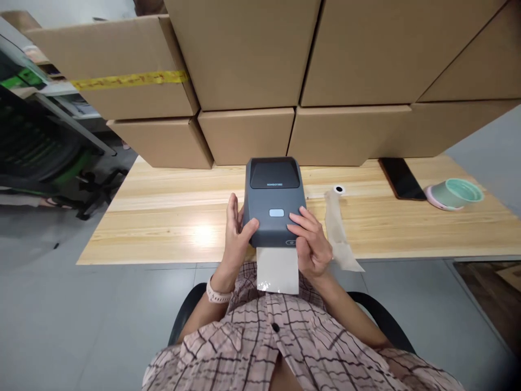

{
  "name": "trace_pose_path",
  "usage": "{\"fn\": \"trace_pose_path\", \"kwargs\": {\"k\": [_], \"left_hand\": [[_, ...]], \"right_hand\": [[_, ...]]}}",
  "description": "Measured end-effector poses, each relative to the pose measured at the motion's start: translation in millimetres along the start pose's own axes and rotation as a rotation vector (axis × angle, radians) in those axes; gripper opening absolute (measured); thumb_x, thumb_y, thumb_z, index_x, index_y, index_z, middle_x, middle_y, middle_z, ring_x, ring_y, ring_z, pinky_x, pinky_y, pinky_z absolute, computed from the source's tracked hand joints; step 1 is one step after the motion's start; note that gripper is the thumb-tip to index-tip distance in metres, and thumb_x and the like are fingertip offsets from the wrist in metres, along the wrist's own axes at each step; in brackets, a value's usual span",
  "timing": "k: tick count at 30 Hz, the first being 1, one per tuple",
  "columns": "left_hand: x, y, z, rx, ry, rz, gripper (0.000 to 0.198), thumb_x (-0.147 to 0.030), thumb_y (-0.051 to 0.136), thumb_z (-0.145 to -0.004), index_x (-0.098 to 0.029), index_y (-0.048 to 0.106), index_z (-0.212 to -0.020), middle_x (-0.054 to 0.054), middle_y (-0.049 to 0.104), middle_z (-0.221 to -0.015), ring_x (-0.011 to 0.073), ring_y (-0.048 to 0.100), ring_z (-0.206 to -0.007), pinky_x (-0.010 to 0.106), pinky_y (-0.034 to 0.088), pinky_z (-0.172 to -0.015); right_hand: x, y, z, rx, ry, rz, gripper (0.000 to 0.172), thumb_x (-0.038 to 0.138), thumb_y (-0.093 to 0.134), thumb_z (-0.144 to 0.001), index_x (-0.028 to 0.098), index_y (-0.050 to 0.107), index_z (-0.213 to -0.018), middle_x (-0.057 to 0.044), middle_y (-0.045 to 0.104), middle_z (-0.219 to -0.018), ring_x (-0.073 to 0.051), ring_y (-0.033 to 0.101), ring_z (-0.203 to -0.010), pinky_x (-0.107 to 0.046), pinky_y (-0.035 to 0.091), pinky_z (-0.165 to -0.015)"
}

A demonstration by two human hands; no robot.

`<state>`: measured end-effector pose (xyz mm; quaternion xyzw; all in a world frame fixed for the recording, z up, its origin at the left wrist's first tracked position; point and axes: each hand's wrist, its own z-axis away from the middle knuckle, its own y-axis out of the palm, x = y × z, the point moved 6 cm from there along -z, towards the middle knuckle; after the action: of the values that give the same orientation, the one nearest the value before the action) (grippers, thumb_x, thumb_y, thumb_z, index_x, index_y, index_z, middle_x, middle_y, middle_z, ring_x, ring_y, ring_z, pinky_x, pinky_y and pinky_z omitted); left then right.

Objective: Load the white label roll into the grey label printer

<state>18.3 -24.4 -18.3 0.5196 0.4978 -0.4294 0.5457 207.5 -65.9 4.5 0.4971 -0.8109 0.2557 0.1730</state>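
A dark grey label printer (273,203) sits at the table's front edge, its button side facing me. From its front slot hangs a blank white label strip (277,269), reaching down over my lap. My left hand (238,231) holds the printer's left side, thumb on the top near the front corner and fingers along the side wall. My right hand (312,241) grips the front right corner, fingertips on the top and thumb lower at the front. Right of the printer lies a small paper roll (339,189) with a loose tail of backing paper (337,228) trailing over the table edge.
Stacked cardboard boxes (248,136) form a wall along the back of the wooden table (171,217). At the right are a black phone (401,179) and a pale green cup (456,193) on a pink base. An office chair (44,136) stands off to the left.
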Motion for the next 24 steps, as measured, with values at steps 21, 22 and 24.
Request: {"fn": "trace_pose_path", "kwargs": {"k": [21, 22, 24], "left_hand": [[39, 5.3, 93, 0.487, -0.627, 0.165, 0.047, -0.059, 0.087, -0.069, -0.015, 0.073, -0.071, 0.000, 0.062, -0.059, 0.0073, 0.041, -0.045, 0.024, 0.037, -0.047], [37, 5.5, 90, 0.494, -0.610, 0.153, 0.043, -0.056, 0.087, -0.070, -0.015, 0.076, -0.074, 0.002, 0.066, -0.063, 0.0100, 0.049, -0.051, 0.026, 0.044, -0.054], [36, 2.3, 83, 0.504, -0.564, 0.094, 0.035, -0.051, 0.085, -0.076, -0.016, 0.079, -0.078, 0.004, 0.072, -0.073, 0.0146, 0.060, -0.065, 0.030, 0.051, -0.068]], "right_hand": [[9, 6, -31, 0.228, 0.057, 0.176, 0.051, 0.049, 0.026, -0.109, 0.031, 0.065, -0.135, -0.009, 0.065, -0.112, -0.028, 0.060, -0.109, -0.053, 0.047, -0.096], [12, 6, -35, 0.278, 0.063, 0.231, 0.052, 0.052, 0.026, -0.108, 0.031, 0.065, -0.134, -0.010, 0.064, -0.118, -0.029, 0.060, -0.110, -0.053, 0.047, -0.097], [16, 5, -41, 0.379, 0.055, 0.340, 0.048, 0.053, 0.030, -0.108, 0.031, 0.068, -0.129, -0.010, 0.063, -0.131, -0.031, 0.057, -0.120, -0.057, 0.042, -0.105]]}}
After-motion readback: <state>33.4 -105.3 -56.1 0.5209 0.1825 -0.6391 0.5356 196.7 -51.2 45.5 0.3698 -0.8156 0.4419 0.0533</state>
